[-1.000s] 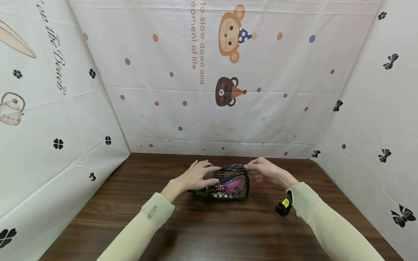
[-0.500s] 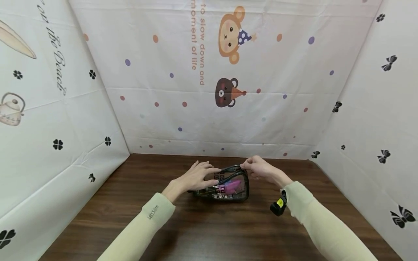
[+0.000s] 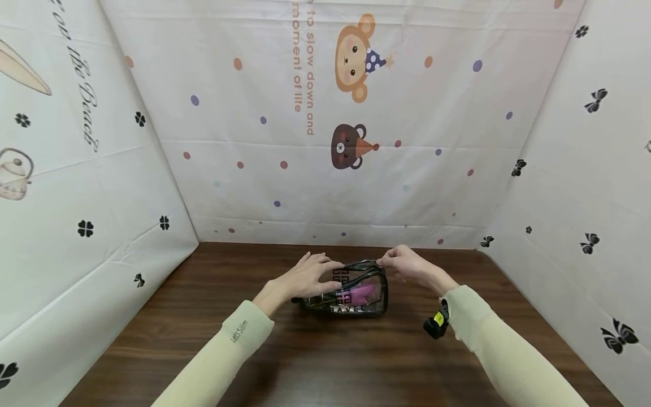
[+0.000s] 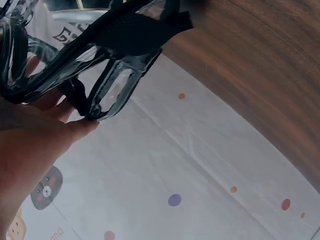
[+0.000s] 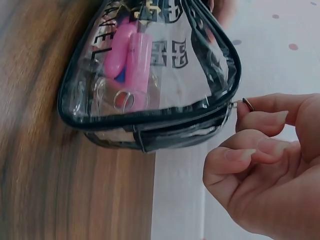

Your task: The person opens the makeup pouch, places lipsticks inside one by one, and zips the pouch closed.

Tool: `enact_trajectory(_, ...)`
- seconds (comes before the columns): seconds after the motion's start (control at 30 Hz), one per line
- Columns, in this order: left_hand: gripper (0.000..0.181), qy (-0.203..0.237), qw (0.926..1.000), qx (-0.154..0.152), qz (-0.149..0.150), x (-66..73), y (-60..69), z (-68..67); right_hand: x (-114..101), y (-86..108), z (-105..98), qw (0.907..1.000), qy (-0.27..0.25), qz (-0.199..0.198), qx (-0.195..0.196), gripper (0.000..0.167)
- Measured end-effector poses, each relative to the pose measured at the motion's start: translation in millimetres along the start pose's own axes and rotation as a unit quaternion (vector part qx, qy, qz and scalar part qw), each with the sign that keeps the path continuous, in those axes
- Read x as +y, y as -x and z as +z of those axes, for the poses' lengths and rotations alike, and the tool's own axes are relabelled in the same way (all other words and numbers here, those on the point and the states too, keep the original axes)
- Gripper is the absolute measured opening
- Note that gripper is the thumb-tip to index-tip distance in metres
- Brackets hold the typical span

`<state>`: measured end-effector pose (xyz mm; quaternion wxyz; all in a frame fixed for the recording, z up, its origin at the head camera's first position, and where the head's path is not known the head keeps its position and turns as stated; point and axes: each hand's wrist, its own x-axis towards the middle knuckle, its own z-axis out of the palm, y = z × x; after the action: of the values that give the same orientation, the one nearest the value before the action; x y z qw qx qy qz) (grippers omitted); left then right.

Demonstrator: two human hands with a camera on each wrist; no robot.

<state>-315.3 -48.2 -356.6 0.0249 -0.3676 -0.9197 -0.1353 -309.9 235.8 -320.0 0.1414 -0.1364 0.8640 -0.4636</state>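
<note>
A clear travel pouch point(image 3: 351, 310) with black piping and black lettering stands on the table. My left hand point(image 3: 300, 277) holds its top from the left, thumb on the front edge and fingers toward the back; in the left wrist view the pouch's black trim point(image 4: 135, 35) covers part of the fingers. At the pouch's upper right corner, my right hand point(image 3: 409, 264) pinches a small metal zipper pull point(image 5: 247, 104) between thumb and index finger, other fingers curled. Through the plastic show pink items point(image 5: 140, 60), one a tube shape. How far the zip is open, I cannot tell.
The dark wooden table point(image 3: 325, 362) is enclosed by white printed cloth walls at the back point(image 3: 244, 192), left point(image 3: 122, 186) and right point(image 3: 559, 186). The pouch stands near the back wall. A black wrist device point(image 3: 436, 325) hangs below the right cuff.
My right hand has moved slightly left with the zipper pull, then a little back right. My left hand stays on the pouch. The head view has shifted slightly.
</note>
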Motion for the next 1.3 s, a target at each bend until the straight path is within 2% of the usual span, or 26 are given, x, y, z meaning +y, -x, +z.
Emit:
enact_trajectory(0.13, 0.048, -0.012, 0.9992, 0.032, 0.02, 9.4, -4.5, -3.1, 6.1, 2.2, -3.1, 0.9999, -0.005, 0.006, -0.008, 0.03)
enact_trajectory(0.23, 0.039, -0.031, 0.9968, 0.067, 0.032, 24.3, -11.7, -7.3, 13.5, 4.2, -6.7, 0.9999, -0.003, 0.01, -0.003, 0.032)
enact_trajectory(0.33, 0.026, -0.046, 0.9953, 0.08, 0.03, 41.5, -22.7, -12.3, 22.7, 6.4, -10.2, 0.9997, 0.018, 0.014, 0.009, 0.031)
enact_trajectory(0.43, 0.013, -0.056, 0.9965, 0.059, 0.018, 58.0, -37.7, -17.2, 32.9, 9.2, -12.7, 0.9987, 0.05, 0.013, 0.002, 0.029)
enact_trajectory(0.5, 0.009, -0.059, 0.9976, 0.035, 0.002, 69.0, -48.7, -19.7, 39.5, 11.1, -13.3, 0.9974, 0.068, 0.008, -0.022, 0.034)
enact_trajectory(0.6, 0.01, -0.064, 0.9972, 0.004, -0.039, 85.7, -65.6, -20.6, 47.8, 13.3, -11.0, 0.9952, 0.073, -0.001, -0.065, 0.051)
enact_trajectory(0.7, 0.016, -0.082, 0.9929, -0.007, -0.086, 100.7, -82.3, -16.4, 53.8, 13.3, -5.1, 0.9928, 0.08, -0.026, -0.086, 0.068)
enact_trajectory(0.77, 0.021, -0.103, 0.9878, -0.008, -0.117, 109.7, -93.0, -11.9, 56.0, 12.2, 0.0, 0.9915, 0.088, -0.049, -0.082, 0.068)
enact_trajectory(0.83, 0.027, -0.124, 0.9809, -0.014, -0.149, 118.2, -101.9, -6.9, 58.0, 10.3, 4.7, 0.9885, 0.102, -0.084, -0.072, 0.059)
enact_trajectory(0.97, 0.039, -0.178, 0.9612, -0.03, -0.208, 132.7, -115.0, 2.0, 60.5, 6.5, 11.1, 0.984, 0.11, -0.13, -0.053, 0.037)
enact_trajectory(1.17, 0.03, -0.225, 0.9328, -0.065, -0.274, 145.6, -126.1, 9.1, 60.7, 4.7, 14.6, 0.9865, 0.097, -0.127, -0.035, 0.028)
enact_trajectory(1.3, 0.033, -0.232, 0.9235, -0.074, -0.296, 151.3, -129.9, 9.5, 60.1, 4.4, 15.0, 0.9861, 0.096, -0.132, -0.031, 0.026)
